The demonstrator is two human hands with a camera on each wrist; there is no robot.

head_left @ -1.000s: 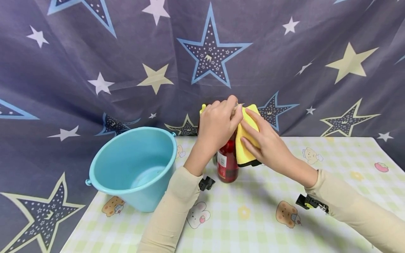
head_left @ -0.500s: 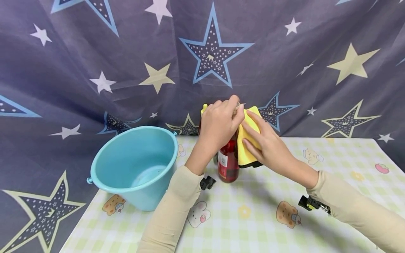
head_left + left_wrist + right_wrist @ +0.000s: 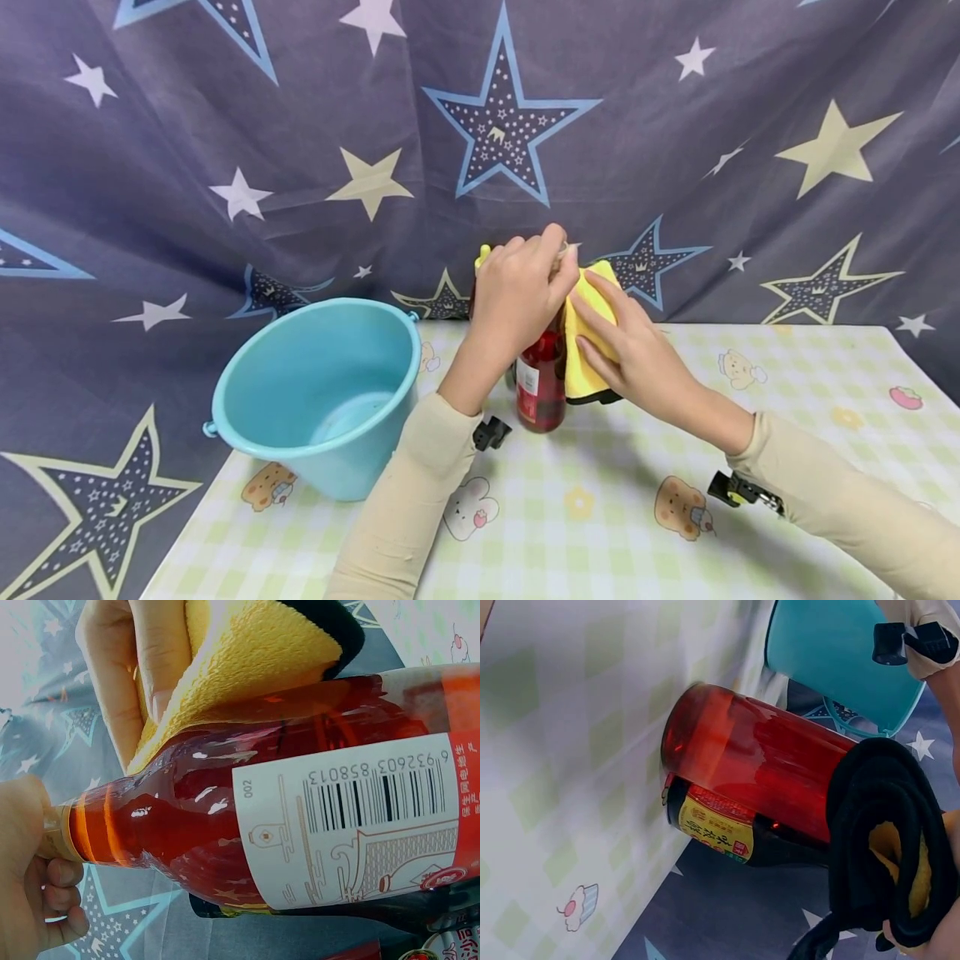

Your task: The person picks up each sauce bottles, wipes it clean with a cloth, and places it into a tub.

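A glass bottle of red liquid (image 3: pixel 542 398) stands on the table, its white barcode label plain in the left wrist view. My left hand (image 3: pixel 517 287) grips the bottle's capped top with curled fingers. Folded against the bottle's right side is a yellow cloth (image 3: pixel 585 367) with a black edge, held by my right hand (image 3: pixel 637 350), its fingers spread over the outside. In the right wrist view the cloth's black rim (image 3: pixel 847 817) curves round the bottle's upper part. My left hand and forearm hide much of the bottle's neck in the head view.
Close behind the red bottle stands a dark bottle with a yellow label (image 3: pixel 712 826). A yellow tip (image 3: pixel 483 252) shows past my left hand. To the left is a light blue bucket (image 3: pixel 315 450). A starry curtain (image 3: pixel 637 167) hangs behind the checked tablecloth (image 3: pixel 570 550).
My right hand and the yellow cloth have slid slightly down the bottle's side. My left hand keeps its grip at the top, and the bottle stays in place.
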